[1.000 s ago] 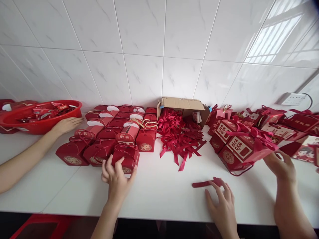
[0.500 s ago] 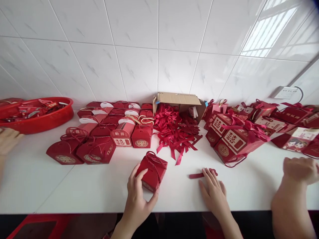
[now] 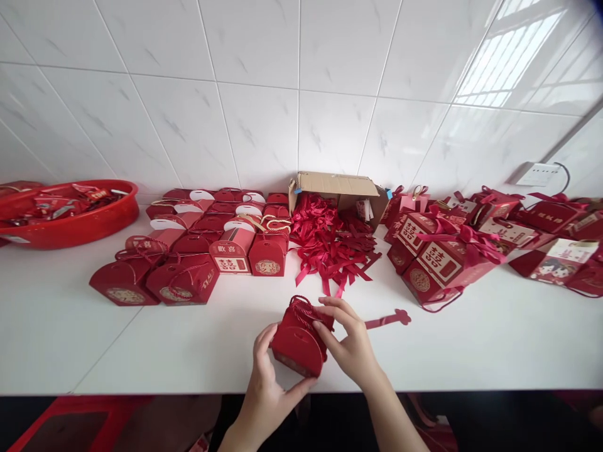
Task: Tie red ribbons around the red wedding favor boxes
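Observation:
A red gift box (image 3: 298, 344) with a twisted red cord on top stands near the table's front edge. My left hand (image 3: 271, 383) grips it from the left and front, thumb along the lower front. With its fingers at the cord and upper right side, my right hand (image 3: 346, 336) also takes hold of the box; its fingertips partly hide the cord. Right of that hand lies a flat dark red paper strip (image 3: 391, 319) with a flower-shaped end, its left end hidden behind the fingers. Behind the box spreads a pile of red ribbon bows (image 3: 325, 235).
An open cardboard box (image 3: 336, 184) lies by the tiled wall, ribbons spilling out. Rows of red gift boxes (image 3: 183, 279) stand at the left. Ribbon-tied boxes (image 3: 433, 263) crowd the right. A red basin (image 3: 94, 220) with wrapped packets sits far left.
My right hand has left the paper strip and moved left onto the gift box. The box has turned and shifted slightly right. Other people's hands at both sides have gone from view.

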A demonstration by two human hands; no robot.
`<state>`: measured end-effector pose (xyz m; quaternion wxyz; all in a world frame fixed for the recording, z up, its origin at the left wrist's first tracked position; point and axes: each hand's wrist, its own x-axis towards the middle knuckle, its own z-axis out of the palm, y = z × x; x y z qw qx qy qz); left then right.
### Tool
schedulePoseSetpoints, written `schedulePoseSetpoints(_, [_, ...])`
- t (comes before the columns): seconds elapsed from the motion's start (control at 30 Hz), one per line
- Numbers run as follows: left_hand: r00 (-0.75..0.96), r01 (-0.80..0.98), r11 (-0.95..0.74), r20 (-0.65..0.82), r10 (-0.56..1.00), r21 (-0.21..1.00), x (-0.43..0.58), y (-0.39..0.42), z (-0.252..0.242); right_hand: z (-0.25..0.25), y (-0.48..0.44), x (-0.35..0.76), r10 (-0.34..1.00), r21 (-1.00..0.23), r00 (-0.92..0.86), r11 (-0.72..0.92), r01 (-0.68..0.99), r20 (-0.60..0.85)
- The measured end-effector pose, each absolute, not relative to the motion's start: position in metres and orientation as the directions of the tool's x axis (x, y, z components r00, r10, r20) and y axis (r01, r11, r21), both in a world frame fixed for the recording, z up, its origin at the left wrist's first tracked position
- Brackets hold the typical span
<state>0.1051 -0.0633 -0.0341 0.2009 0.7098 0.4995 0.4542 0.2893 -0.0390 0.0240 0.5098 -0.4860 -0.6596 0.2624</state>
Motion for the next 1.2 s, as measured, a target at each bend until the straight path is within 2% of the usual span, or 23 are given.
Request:
schedulePoseSetpoints(0.17, [0.166, 0.584, -0.445, 0.437, 0.884, 0.679, 0.096, -0.062, -0.029, 0.024, -0.040, 0.295, 0.933, -0.924, 0.043, 0.346, 0.162, 0.357])
schedulePoseSetpoints(0.3, [0.163, 0.620, -0.435, 0.435, 0.886, 0.653, 0.092, -0.060, -0.030, 0.016, -0.044, 0.304, 0.955, -0.957, 0.061, 0.291, -0.004, 0.290])
schedulePoseSetpoints(0.43, [0.150, 0.622, -0.340, 0.319, 0.936, 0.705, 0.092, -0.062, -0.039, 0.007, -0.051, 0.324, 0.935, -0.930, 0.045, 0.353, -0.101, 0.350])
schedulePoseSetpoints(0.57, [0.020, 0.564, -0.190, 0.216, 0.976, 0.803, 0.091, -0.064, -0.047, 0.001, -0.060, 0.364, 0.902, -0.896, -0.004, 0.427, -0.121, 0.431])
schedulePoseSetpoints(0.7, [-0.075, 0.565, -0.172, 0.258, 0.963, 0.807, 0.076, -0.056, -0.046, 0.005, -0.057, 0.394, 0.904, -0.925, 0.196, 0.378, 0.048, 0.380])
schedulePoseSetpoints(0.73, [-0.085, 0.576, -0.177, 0.274, 0.958, 0.798, 0.071, -0.052, -0.045, 0.006, -0.051, 0.395, 0.908, -0.932, 0.213, 0.346, 0.105, 0.361])
schedulePoseSetpoints(0.8, [-0.104, 0.589, -0.193, 0.310, 0.945, 0.785, 0.062, -0.043, -0.044, 0.009, -0.036, 0.391, 0.941, -0.923, 0.128, 0.270, 0.276, 0.314])
schedulePoseSetpoints(0.83, [-0.108, 0.588, -0.208, 0.331, 0.938, 0.782, 0.058, -0.039, -0.042, 0.010, -0.027, 0.388, 0.955, -0.876, 0.047, 0.247, 0.414, 0.292])
schedulePoseSetpoints(0.9, [-0.106, 0.576, -0.260, 0.386, 0.916, 0.775, 0.053, -0.032, -0.035, 0.006, -0.007, 0.380, 0.957, -0.653, -0.118, 0.268, 0.708, 0.265])
schedulePoseSetpoints(0.97, [-0.128, 0.527, -0.306, 0.430, 0.894, 0.793, 0.052, -0.030, -0.021, -0.002, 0.012, 0.375, 0.950, -0.455, -0.200, 0.292, 0.841, 0.241])
schedulePoseSetpoints(1.0, [-0.154, 0.473, -0.318, 0.432, 0.889, 0.822, 0.052, -0.031, -0.011, -0.007, 0.021, 0.373, 0.951, -0.413, -0.206, 0.288, 0.864, 0.232])
schedulePoseSetpoints(1.07, [-0.205, 0.266, -0.303, 0.361, 0.910, 0.915, 0.051, -0.038, 0.014, -0.017, 0.033, 0.373, 0.957, -0.408, -0.190, 0.268, 0.873, 0.221])
schedulePoseSetpoints(1.13, [-0.110, -0.056, -0.345, 0.338, 0.935, 0.937, 0.050, -0.049, 0.040, -0.026, 0.041, 0.374, 0.958, -0.407, -0.184, 0.262, 0.875, 0.222])
schedulePoseSetpoints(1.2, [0.059, -0.241, -0.335, 0.358, 0.932, 0.911, 0.051, -0.060, 0.061, -0.032, 0.044, 0.374, 0.955, -0.414, -0.183, 0.268, 0.870, 0.234])
